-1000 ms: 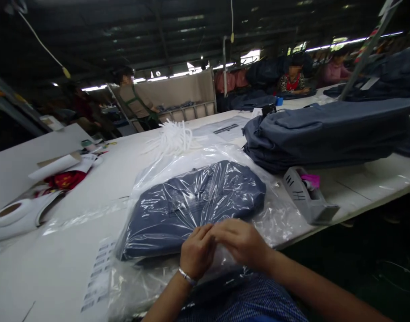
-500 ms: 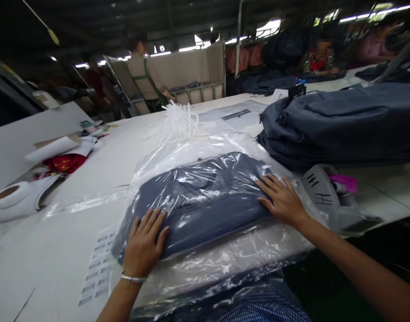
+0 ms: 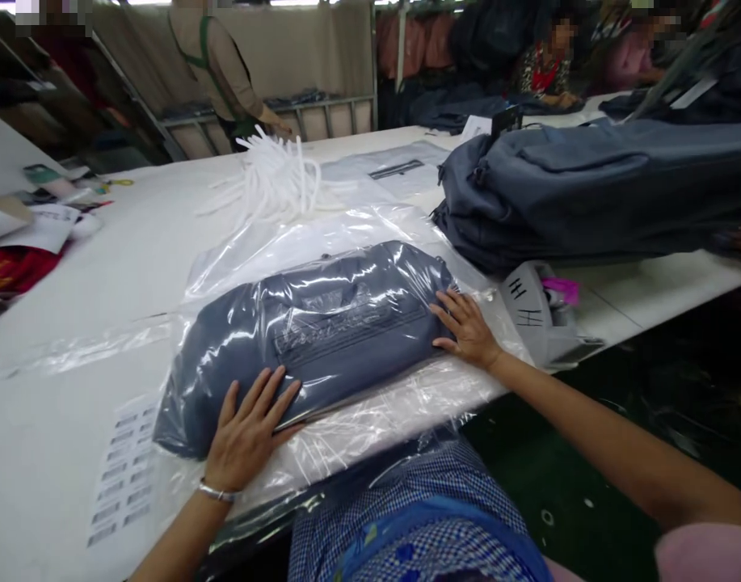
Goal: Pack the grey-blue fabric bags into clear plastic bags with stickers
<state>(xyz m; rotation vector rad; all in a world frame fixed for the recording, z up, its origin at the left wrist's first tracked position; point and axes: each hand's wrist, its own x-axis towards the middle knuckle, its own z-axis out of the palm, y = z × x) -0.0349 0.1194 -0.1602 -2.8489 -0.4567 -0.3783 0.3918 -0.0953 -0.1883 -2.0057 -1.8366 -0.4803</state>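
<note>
Bagged grey garment (image 3: 322, 331), folded and sealed inside a clear plastic bag (image 3: 370, 234), lying at centre frame on the white bench (image 3: 133, 259), long side running from lower left up to the right. Behind it, at upper right, a stack of grey folded garments (image 3: 588, 190) of the same cloth, well apart from both hands. Just beyond the bag's far edge, a bundle of white cords (image 3: 273, 178) at upper centre. Grey tape dispenser (image 3: 543, 319) at right of centre, near the bench's front edge and just beside the bag's right end. Sheet of barcode labels (image 3: 121, 469) flat on the bench at lower left.

Left hand (image 3: 249, 432) at lower centre-left, palm down, fingers spread and straight, pressed flat on the near left end of the bagged garment; silver bangle (image 3: 216, 491) on the wrist, forearm coming up from the bottom edge. Right hand (image 3: 467, 327) at right of centre, likewise open and flat, fingers apart, fingertips against the garment's right end through the plastic, arm stretched out long from the lower right corner. Neither hand closed on anything.
</note>
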